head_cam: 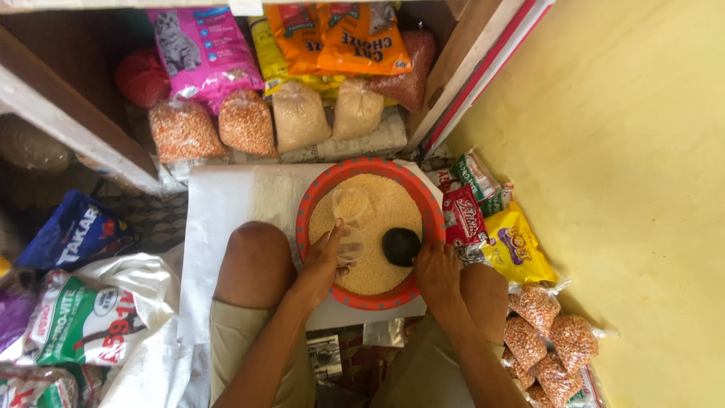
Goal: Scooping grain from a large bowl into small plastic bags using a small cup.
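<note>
Now hands (pixel 377 261) hold bag (pixel 350 208) and scoop (pixel 401 246) over grain

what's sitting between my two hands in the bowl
In the head view, between the left hand holding the clear plastic bag and the right hand, lies yellow grain and a black scoop.

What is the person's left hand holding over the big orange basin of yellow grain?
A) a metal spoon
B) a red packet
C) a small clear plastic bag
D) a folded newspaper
C: the left hand pinches a small clear plastic bag open above the grain in the orange basin, while the right hand holds a dark scoop.
</note>
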